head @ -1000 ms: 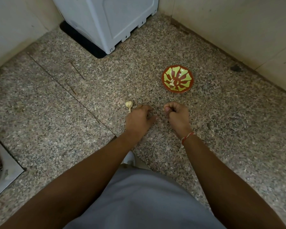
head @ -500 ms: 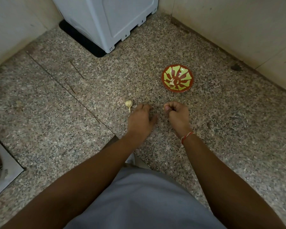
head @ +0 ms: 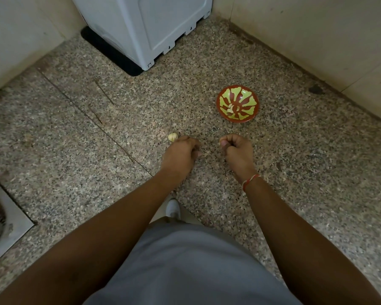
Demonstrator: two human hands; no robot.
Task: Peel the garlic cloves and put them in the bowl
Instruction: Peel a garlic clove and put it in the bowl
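Pale garlic shows at the fingertips of the right hand (head: 238,148), whose fingers are curled tight round a small clove (head: 221,142), low over the speckled stone floor (head: 75,150). The left hand (head: 180,153) hangs beside it, fingers curled downward; whether it holds anything cannot be told. A garlic bulb (head: 172,136) lies touching its knuckles. Beyond the right hand sits the red-and-green bowl (head: 251,111), with peeled cloves (head: 231,108) inside.

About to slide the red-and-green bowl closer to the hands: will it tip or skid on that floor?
The bowl looks shallow and wide, so tipping seems unlikely. Glossy and small, holding only a few peeled cloves, it is probably light and may skid easily on the speckled floor.
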